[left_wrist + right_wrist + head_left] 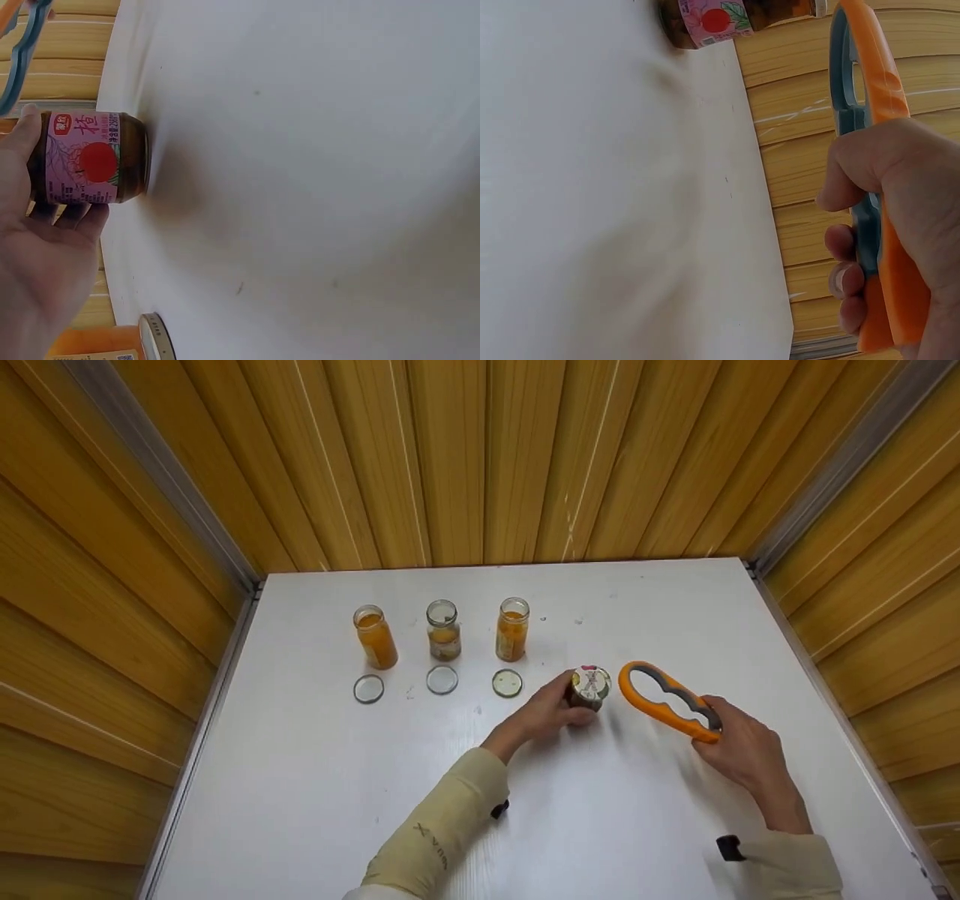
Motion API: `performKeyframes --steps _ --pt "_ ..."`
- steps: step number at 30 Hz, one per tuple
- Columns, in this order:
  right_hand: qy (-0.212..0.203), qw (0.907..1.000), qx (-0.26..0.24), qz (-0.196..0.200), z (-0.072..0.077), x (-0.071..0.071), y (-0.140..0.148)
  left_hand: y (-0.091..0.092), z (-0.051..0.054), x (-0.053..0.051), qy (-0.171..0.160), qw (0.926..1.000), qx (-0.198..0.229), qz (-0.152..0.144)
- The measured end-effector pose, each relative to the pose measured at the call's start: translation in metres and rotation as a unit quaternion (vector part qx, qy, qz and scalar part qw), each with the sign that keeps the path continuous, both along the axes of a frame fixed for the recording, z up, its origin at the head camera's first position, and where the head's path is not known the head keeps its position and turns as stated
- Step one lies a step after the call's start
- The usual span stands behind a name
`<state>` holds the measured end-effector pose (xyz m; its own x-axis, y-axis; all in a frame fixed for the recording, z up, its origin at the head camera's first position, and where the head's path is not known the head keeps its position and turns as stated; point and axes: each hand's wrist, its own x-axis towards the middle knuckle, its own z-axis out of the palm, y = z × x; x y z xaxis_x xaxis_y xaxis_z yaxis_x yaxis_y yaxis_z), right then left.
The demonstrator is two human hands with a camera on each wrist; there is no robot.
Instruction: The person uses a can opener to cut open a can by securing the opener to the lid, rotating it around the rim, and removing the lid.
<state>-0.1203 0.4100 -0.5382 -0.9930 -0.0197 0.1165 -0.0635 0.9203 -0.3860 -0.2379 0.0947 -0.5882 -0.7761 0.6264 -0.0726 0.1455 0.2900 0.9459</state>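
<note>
Right of the worktop's (300, 810) middle, the left hand (551, 709) curls round a nearly upright jar (86, 157), lid (592, 683) on top. Just right of the lid, not touching, an orange opener (660, 712) points its loop at the jar, long axis slanting nearer and rightward to the right hand (746, 746), whose fingers wrap its other end.
</note>
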Motion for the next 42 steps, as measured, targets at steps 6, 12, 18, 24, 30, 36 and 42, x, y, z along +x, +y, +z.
performKeyframes --steps 6,12,18,24,30,36,42 --pt "0.009 0.9999 -0.003 0.011 0.004 -0.003 -0.011 -0.018 0.001 0.019 -0.006 0.9993 -0.013 -0.033" --pt "0.034 0.9992 -0.002 0.022 0.009 -0.004 -0.024 -0.035 0.000 0.035 -0.007 0.9982 -0.010 -0.059" --pt "0.061 0.9969 -0.002 0.049 0.010 -0.006 -0.043 -0.055 -0.004 0.053 -0.001 0.9977 -0.012 -0.067" --pt "0.109 0.9901 -0.006 0.088 0.011 -0.008 -0.065 -0.077 -0.004 0.069 0.023 0.9975 -0.010 -0.065" --pt "0.125 0.9838 -0.008 0.129 0.015 -0.010 -0.094 -0.094 -0.004 0.081 0.016 0.9983 -0.003 -0.055" --pt "0.130 0.9767 -0.008 0.170 0.018 -0.012 -0.124 -0.106 -0.004 0.086 0.011 0.9985 0.006 -0.053" --pt "0.111 0.9732 -0.014 0.201 0.018 -0.014 -0.151 -0.116 -0.004 0.091 -0.018 0.9992 -0.001 -0.037"
